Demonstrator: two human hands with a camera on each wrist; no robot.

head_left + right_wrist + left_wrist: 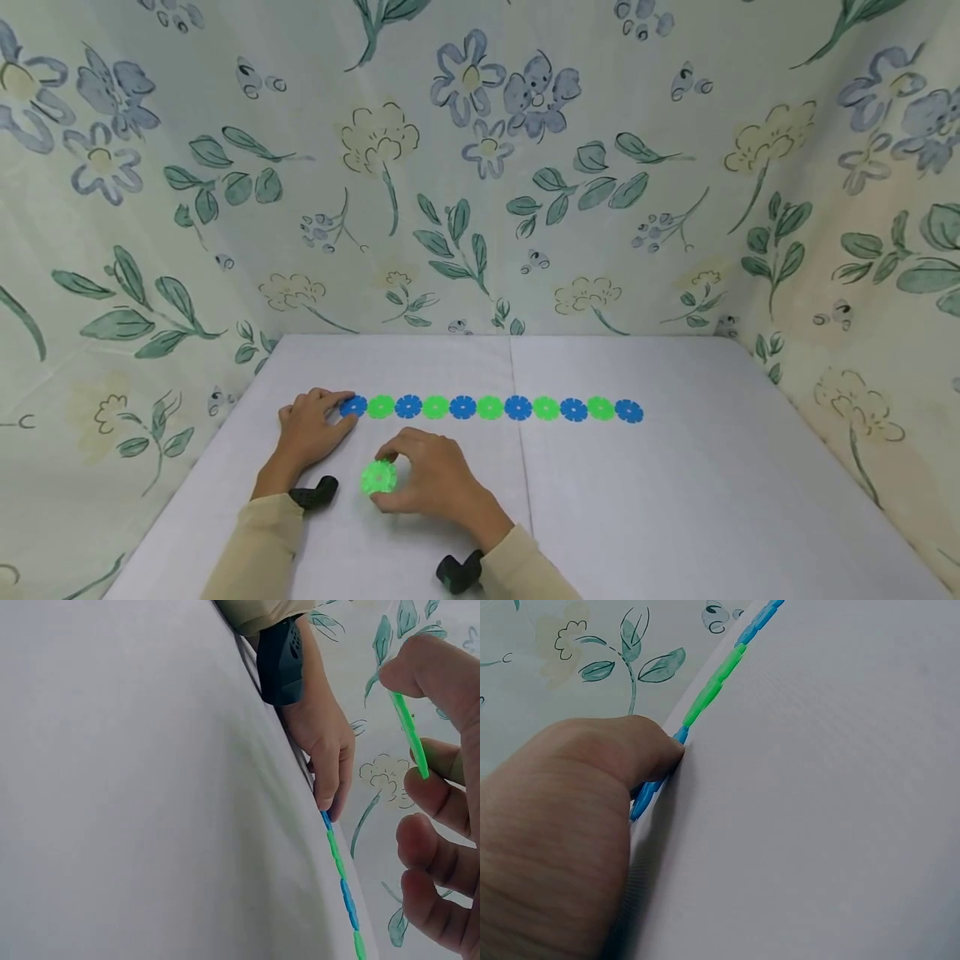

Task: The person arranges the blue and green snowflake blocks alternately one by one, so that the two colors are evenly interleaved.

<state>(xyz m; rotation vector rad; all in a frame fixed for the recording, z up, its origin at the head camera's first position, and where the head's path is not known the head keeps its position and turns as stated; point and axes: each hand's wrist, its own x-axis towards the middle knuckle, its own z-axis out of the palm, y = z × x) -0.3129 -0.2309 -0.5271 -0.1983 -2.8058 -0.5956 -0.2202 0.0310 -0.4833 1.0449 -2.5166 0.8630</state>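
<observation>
Eleven is too many to list singly: several flat, notched plastic toy discs, blue and green by turns, lie in a straight row from left to right, as the head view shows. My left hand [310, 425] is at the row's left end, thumb and index finger pinching the blue disc [353, 407] there by its edges. Beside that disc lies a green disc [381, 407]. Nearer to me, my right hand [435, 477] holds another green disc [378, 477] between thumb and fingers, raised above the table. The right wrist view shows this green disc [409, 735] edge-on, its other fingers loosely curled.
A white cloth with a crease [522, 467] covers the table [675, 500]. Floral curtains [480, 250] hang behind it and at both sides. Black wrist cameras [315, 493] sit at both cuffs. The row's right end is a blue disc [629, 411].
</observation>
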